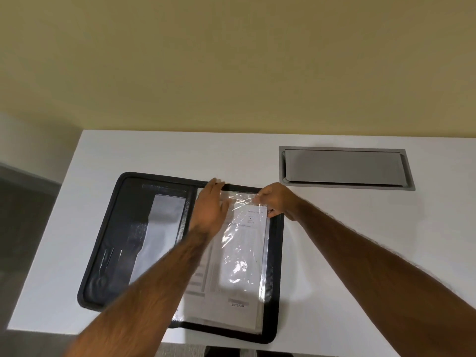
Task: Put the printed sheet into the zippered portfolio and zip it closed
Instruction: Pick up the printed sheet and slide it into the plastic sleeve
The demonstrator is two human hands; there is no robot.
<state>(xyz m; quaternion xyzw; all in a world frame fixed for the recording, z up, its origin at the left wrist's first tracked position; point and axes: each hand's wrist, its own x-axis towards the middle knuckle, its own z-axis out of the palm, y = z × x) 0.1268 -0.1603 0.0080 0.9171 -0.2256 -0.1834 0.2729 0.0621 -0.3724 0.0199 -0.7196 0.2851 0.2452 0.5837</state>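
The portfolio [134, 240] lay open on the white worktop [334, 240]. The sheet [244, 256] sat in its right half, under a clear sleeve [247, 274]. At 12 o'clock, the left hand [210, 210] pressed flat, fingers together; the right hand [275, 200] pinched the sleeve's top edge.

Black portfolio [108, 253] lies open flat, unzipped; printed sheet [239, 292] on its right half, under clear plastic.
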